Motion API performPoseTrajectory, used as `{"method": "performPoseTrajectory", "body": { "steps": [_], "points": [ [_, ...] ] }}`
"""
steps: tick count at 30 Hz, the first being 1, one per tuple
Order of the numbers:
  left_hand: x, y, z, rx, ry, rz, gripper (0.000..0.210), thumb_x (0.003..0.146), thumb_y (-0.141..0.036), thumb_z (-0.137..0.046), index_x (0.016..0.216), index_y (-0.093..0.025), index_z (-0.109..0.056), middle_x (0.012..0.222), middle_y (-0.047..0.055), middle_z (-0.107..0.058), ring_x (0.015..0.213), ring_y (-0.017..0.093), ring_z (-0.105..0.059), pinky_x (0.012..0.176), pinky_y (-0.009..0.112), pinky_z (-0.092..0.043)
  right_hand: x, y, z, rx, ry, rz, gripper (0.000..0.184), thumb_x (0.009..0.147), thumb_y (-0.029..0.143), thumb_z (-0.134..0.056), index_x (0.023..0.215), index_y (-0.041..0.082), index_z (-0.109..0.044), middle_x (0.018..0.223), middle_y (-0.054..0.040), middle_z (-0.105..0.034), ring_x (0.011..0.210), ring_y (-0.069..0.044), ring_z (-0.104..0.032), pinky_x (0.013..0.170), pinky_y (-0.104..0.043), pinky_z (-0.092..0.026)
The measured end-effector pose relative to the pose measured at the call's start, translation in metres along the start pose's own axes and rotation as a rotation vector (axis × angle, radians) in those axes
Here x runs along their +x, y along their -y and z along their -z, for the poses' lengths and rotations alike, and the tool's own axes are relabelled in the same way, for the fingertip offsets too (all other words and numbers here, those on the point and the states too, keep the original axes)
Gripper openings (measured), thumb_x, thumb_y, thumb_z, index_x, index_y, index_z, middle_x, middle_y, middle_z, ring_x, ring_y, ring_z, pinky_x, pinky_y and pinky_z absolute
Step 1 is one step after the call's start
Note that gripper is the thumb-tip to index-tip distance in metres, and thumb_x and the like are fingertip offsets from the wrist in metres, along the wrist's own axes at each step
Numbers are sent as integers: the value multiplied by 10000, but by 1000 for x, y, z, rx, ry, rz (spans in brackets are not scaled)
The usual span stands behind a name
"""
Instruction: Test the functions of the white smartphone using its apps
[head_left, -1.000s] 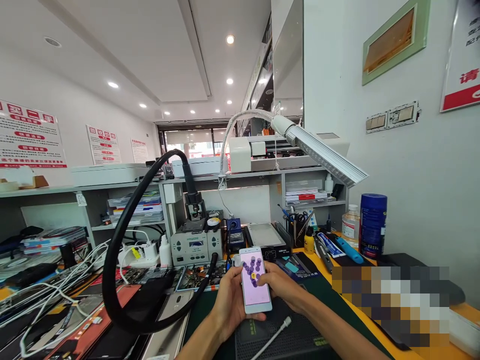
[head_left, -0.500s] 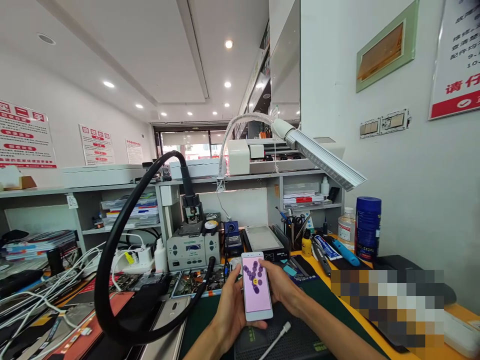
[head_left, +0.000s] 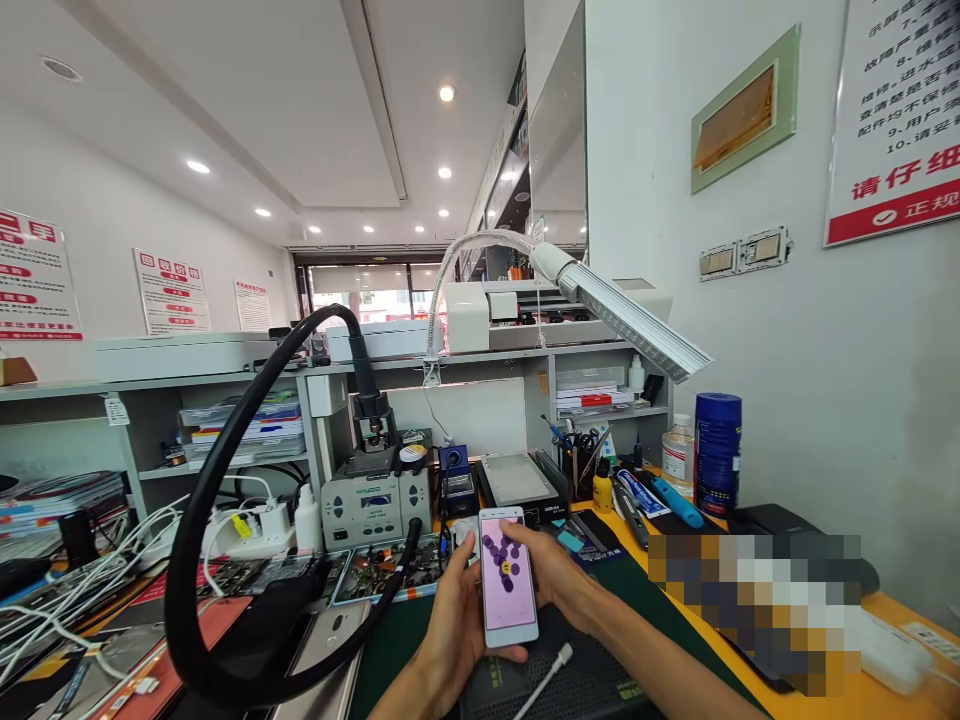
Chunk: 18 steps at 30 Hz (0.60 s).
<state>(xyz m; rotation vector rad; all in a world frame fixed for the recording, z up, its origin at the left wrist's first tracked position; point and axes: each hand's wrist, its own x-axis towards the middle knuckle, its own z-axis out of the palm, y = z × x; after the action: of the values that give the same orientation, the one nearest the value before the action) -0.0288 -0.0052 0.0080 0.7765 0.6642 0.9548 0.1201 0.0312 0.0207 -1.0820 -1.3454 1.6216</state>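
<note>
A white smartphone (head_left: 511, 612) is held upright over the dark mat, its lit pink screen showing a pattern of purple dots with one yellow dot. My left hand (head_left: 450, 625) supports it from the left and below, fingers wrapped behind it and the thumb along its left edge. My right hand (head_left: 559, 575) grips the upper right side, with its thumb lying over the top of the screen; its other fingers are partly hidden behind the phone. Beneath, a white cable end (head_left: 551, 675) lies on a black perforated pad (head_left: 585, 675).
A thick black hose (head_left: 187, 560) arches over the left side from a grey soldering station (head_left: 360, 515). Left of my hands lie a parts tray (head_left: 352, 585), a silver phone (head_left: 322, 650) and tangled white cables (head_left: 45, 615). A lamp (head_left: 637, 320) hangs above. Bottles and tools line the right.
The view has turned slightly right, so the surroundings shift left. My right thumb has slid further left over the top of the screen. Both hands still hold the smartphone.
</note>
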Motion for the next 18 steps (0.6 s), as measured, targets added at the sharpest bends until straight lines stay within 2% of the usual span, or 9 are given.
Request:
{"method": "performPoseTrajectory", "body": {
  "steps": [2,4,7,10,15,18],
  "points": [
    [0,1,-1,28,11,-14,707,843,-713,-450,1188,-116,-608,966,151,-674,880,280,-657,579,334,-570,-1,1,-1,-60,-12,11,510,732,640,-646,921,167,-667,836,-83,-693,771,-226,-623,676,-327,-443],
    [-1,1,-2,47,10,-13,700,846,-706,-454,1184,-115,-613,956,151,-674,880,279,-658,577,324,-567,-2,3,-1,-48,-26,-13,487,723,633,-656,883,173,-661,809,-71,-687,760,-219,-616,677,-321,-431],
    [-2,0,-4,37,19,-8,685,849,-692,-465,1204,-122,-603,956,149,-675,887,277,-659,592,320,-568,-2,6,0,83,5,-78,612,775,753,-464,860,177,-654,808,-70,-682,771,-219,-605,713,-332,-425],
    [-2,-1,-5,2,27,9,662,855,-669,-479,1238,-140,-581,956,141,-679,882,273,-664,612,323,-569,0,6,2,126,40,-62,719,782,816,-336,865,177,-655,780,-66,-678,762,-223,-602,734,-339,-415],
    [-2,-2,-5,-15,31,26,695,848,-687,-463,1233,-121,-581,919,153,-678,837,287,-668,603,369,-573,5,0,3,132,22,-31,702,778,810,-373,808,163,-644,747,-59,-676,723,-204,-588,725,-315,-396],
    [-4,-2,-4,-11,35,6,722,846,-706,-441,1232,-112,-579,920,155,-675,801,283,-660,590,407,-578,5,-1,0,150,29,-16,624,806,743,-426,814,161,-651,737,-49,-673,699,-185,-578,721,-304,-393]
  ]
}}
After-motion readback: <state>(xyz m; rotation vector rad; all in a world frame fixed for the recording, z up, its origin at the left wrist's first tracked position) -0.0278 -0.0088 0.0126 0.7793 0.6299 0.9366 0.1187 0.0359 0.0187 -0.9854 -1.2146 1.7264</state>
